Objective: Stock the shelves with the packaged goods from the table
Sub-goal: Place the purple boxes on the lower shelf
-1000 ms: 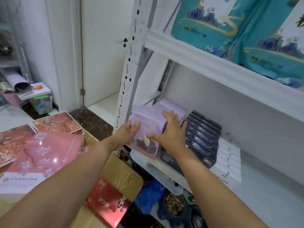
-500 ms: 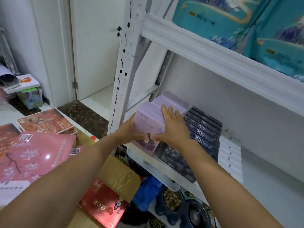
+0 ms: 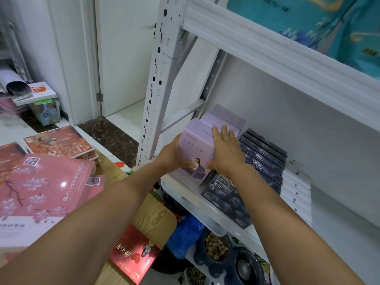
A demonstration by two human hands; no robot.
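A lavender box (image 3: 193, 145) stands at the left end of the white shelf (image 3: 339, 219), in front of more lavender boxes (image 3: 228, 118). My left hand (image 3: 170, 155) grips its left side, thumb on the front face. My right hand (image 3: 226, 153) lies flat over its right top edge, fingers straight, thumb at the front. To the right, dark blueberry boxes (image 3: 263, 157) and white boxes (image 3: 296, 194) are packed in a row. On the wooden table (image 3: 152, 212) at the left lie pink boxes (image 3: 41, 188), an orange box (image 3: 57, 142) and a red box (image 3: 131, 256).
The rack's perforated white upright (image 3: 156, 79) stands just left of the lavender box. Teal packs (image 3: 308, 17) fill the shelf above. Below the shelf are a blue bag (image 3: 185, 235) and bowls of nuts (image 3: 216, 245). The shelf's right part is bare.
The lavender box has gone further back onto the shelf against the others. My right hand slid from its front face up to its top right edge, and my view came closer.
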